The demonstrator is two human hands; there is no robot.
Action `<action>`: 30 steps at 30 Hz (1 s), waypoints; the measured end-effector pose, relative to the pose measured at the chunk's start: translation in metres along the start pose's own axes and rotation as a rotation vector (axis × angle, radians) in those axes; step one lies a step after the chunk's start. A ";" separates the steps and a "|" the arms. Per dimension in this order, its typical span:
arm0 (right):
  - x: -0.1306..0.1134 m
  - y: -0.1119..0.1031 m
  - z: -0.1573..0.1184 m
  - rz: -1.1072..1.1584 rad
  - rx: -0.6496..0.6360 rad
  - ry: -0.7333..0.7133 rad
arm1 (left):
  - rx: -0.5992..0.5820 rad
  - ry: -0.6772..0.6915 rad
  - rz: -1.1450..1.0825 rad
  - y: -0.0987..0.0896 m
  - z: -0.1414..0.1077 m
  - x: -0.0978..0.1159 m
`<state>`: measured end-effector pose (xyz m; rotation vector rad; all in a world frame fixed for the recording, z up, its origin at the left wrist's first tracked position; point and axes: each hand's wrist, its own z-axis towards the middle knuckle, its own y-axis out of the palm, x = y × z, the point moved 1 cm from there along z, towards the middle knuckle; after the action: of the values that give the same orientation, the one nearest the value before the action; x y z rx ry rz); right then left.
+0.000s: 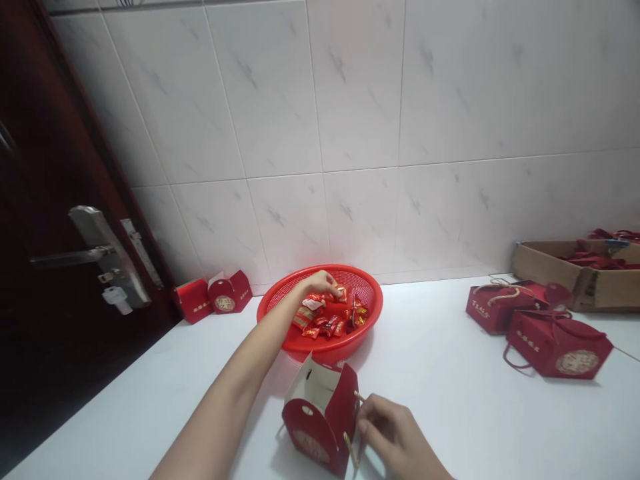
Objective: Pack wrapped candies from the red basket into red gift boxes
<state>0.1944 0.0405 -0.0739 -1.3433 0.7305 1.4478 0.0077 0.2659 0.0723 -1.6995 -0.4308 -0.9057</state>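
The open box point(313, 427) stands upright on the table point(430, 347), just in front of the red basket point(320, 350), its raised flap hiding part of the basket's near side. The left arm point(245, 383) passes left of the box and over the rim; the left hand point(323, 283) is among the sweets point(327, 325), fingers bent close together at a wrapper, though whether they grip it cannot be told. The right hand point(393, 430) is half curled at the box's right side by its cord point(350, 447); its hold is unclear. Two boxes point(230, 293) stand by the wall point(350, 100) near the door point(30, 220). Well to the right, red boxes point(555, 343) sit before a carton point(545, 270).
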 end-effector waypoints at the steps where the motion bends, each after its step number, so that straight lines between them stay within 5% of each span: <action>1: -0.002 -0.004 0.001 0.047 0.051 0.020 | -0.011 0.027 -0.022 -0.004 0.001 0.009; 6: -0.023 -0.038 0.008 0.235 0.380 0.047 | -0.039 0.262 -0.104 0.003 -0.027 0.062; 12: -0.044 -0.058 0.008 0.547 0.391 0.036 | -0.362 0.411 0.231 0.074 -0.079 0.106; 16: -0.047 -0.056 0.006 0.608 0.374 0.088 | -0.478 0.377 0.312 0.093 -0.087 0.103; 21: -0.050 -0.055 0.008 0.690 0.344 0.111 | -0.616 0.330 0.083 0.072 -0.076 0.087; 25: -0.049 -0.060 0.007 0.754 0.367 0.131 | -0.458 0.322 0.039 0.065 -0.066 0.075; 30: -0.051 -0.060 0.005 0.735 0.297 0.120 | -0.375 0.311 0.084 0.080 -0.068 0.078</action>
<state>0.2427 0.0514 -0.0128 -0.9695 1.5654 1.7245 0.0888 0.1634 0.0854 -1.8521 0.0236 -1.2208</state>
